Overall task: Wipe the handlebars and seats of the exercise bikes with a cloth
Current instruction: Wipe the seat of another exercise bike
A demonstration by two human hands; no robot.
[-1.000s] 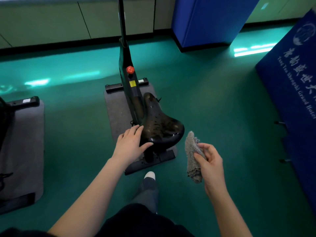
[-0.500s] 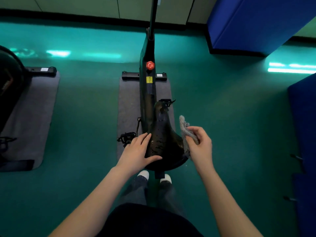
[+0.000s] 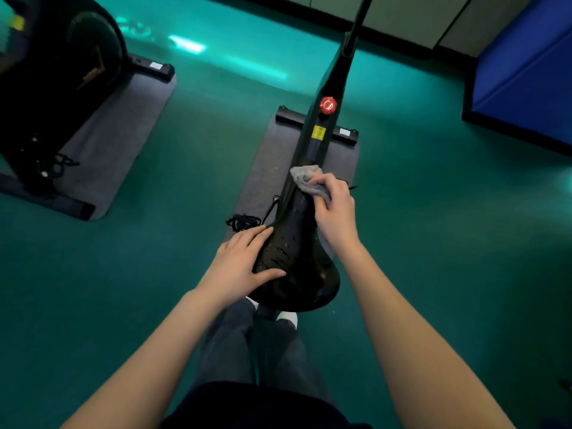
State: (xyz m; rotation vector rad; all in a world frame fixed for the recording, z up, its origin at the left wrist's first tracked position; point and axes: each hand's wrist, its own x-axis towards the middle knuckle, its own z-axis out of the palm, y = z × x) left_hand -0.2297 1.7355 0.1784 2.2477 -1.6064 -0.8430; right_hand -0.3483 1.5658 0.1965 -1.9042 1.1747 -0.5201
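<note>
Green floor [image 3: 123, 289]; R hand [image 3: 335, 212] w/ cloth [image 3: 305, 178] now on seat [image 3: 294, 261] nose.

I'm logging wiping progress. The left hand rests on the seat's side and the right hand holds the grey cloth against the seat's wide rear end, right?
No. The head view shows the right hand holding the grey cloth against the narrow front end of the seat, not its wide rear. The left hand does rest on the seat's side.

Green floor [image 3: 433, 243] bears centre mat [image 3: 263, 168] and left mat [image 3: 123, 128].
</note>
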